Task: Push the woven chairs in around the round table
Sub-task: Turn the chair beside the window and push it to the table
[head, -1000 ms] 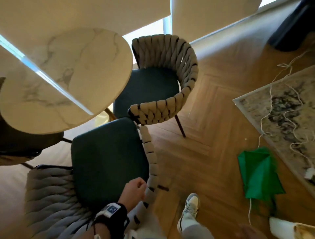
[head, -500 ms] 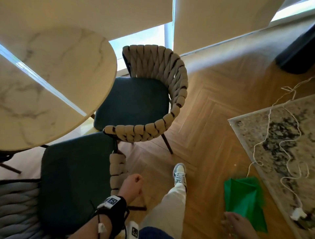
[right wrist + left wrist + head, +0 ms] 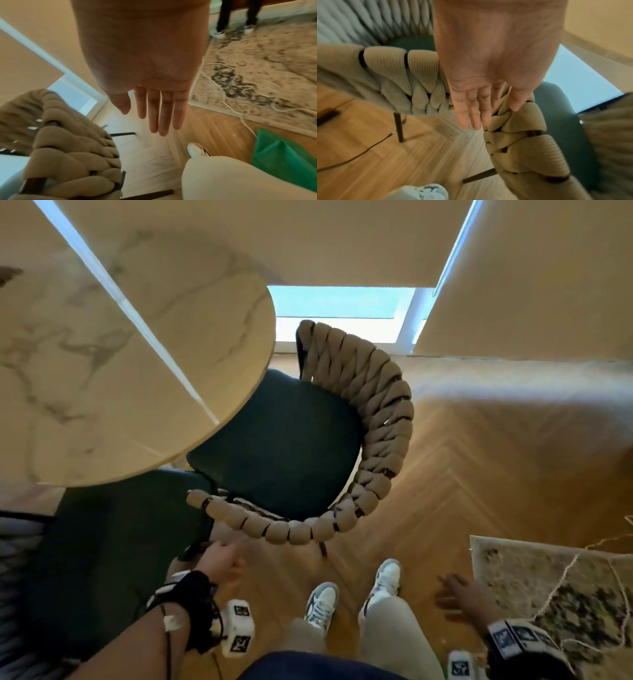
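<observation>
Marble-topped round table [image 3: 113,378] fills the upper left of the head view, its edge overlapping the dark green seats of 2 woven chairs. The beige woven chair [image 3: 373,440] stands at the table's right side by the window, its seat partly tucked under the tabletop and its braided back curving round toward the person. The near woven chair [image 3: 102,549] sits just left of it at the lower left, its seat front also under the table edge and 1 braided arm close against the beige chair's arm. A patterned rug [image 3: 555,594] lies on the herringbone wood floor at the lower right, with a white cord trailing across it; the right wrist view shows a green cloth [image 3: 283,152] on the floor beside the rug. The left hand [image 3: 489,86] hangs in the gap between the 2 braided backs, fingers straight and pressed together, thumb apart; whether it touches the weave is unclear. The right hand [image 3: 150,83] hovers over the floor near the rug, fingers straight and close together, holding nothing.
</observation>
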`<state>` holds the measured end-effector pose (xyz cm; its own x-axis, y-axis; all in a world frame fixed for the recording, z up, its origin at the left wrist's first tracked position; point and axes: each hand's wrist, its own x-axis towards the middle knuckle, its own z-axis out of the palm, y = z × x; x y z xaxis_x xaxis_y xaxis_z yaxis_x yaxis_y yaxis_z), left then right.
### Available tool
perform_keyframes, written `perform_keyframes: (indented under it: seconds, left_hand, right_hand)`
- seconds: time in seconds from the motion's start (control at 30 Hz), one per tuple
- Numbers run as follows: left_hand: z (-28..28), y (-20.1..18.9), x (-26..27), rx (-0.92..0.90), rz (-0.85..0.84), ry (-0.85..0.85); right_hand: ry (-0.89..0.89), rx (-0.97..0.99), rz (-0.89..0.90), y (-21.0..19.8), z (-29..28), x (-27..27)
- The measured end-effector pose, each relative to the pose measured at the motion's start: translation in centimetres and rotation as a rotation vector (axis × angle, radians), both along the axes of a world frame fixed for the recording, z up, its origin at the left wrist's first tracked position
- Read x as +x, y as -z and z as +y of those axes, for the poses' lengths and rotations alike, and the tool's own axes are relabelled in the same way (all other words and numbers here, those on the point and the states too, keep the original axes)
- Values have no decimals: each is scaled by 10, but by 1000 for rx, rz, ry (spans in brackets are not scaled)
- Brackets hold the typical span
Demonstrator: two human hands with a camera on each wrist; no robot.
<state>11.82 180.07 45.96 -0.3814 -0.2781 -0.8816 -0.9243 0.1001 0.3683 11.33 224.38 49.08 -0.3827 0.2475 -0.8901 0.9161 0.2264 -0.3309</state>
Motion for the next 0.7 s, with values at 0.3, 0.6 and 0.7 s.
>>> perform_keyframes:
  seconds: [0.3,0.6,0.7]
  left_hand:
    - [84,-6,-43,2,50,-731]
    - [157,-8,-67,-146,5,-1034]
    - [165,-8,-77,-149,-9,-1107]
  right_hand:
    - [-317,-175,148,17,-7,-218]
    - [-346,-266,150,25,-10,-338]
    - [-415,-172,188,34,-24,-353]
